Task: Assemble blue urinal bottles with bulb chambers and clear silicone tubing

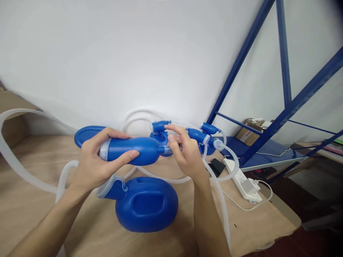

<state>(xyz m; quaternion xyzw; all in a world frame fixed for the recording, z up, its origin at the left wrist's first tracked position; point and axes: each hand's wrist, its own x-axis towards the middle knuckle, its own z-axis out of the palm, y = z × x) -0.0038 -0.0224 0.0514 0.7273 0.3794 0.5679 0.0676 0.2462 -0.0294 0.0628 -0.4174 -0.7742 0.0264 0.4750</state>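
Observation:
My left hand [99, 160] is wrapped round a blue plastic funnel piece [134, 150] with a grey end cap, held level above the table. My right hand [183, 150] pinches the narrow neck of that piece where a clear hose joins it. A blue jug-shaped container [146, 205] lies on the table right below my hands, with a clear hose [64, 176] on its spout. Behind my hands lie more blue parts: a flat oval cup [85, 134] at the left and blue connectors [209, 129] at the right.
Clear tubing [16, 157] loops over the brown paper-covered table [37, 214] and along the white wall. A white power strip [242, 180] with a plugged adapter and a black phone [217, 166] lie at the right. A blue metal rack [284, 107] stands at the right with a cardboard box.

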